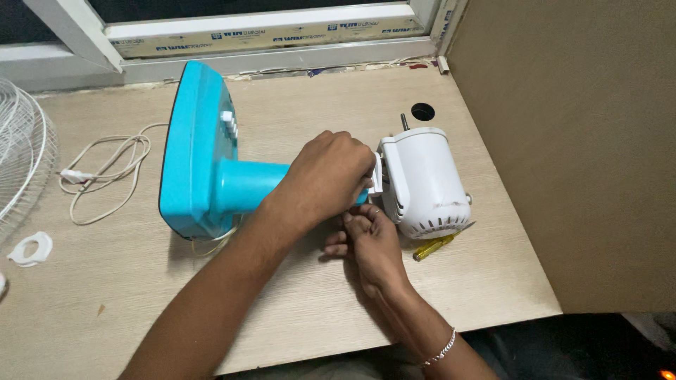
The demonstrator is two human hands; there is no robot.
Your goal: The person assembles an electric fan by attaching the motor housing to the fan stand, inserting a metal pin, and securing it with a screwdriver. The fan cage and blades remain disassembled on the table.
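Head view: a turquoise fan stand (204, 158) lies on its side across the middle of the pale wood counter (296, 317), its flat base toward the left and its neck running right to the white motor housing (426, 183) at centre right. The left hand (327, 176) is curled over the joint where neck meets housing, fingers closed around it. The right hand (370, 243) sits just below, its fingers pinched together at the underside of the same joint; whether they hold anything small cannot be told. A yellow-handled screwdriver (433, 246) lies just beside the housing, near the counter's right edge. A brown wall panel (577, 141) closes off the right side, so open room is mostly at lower left. A white cord (105, 172) coils at left, near a wire fan guard (21, 151) and a white ring (32, 248).
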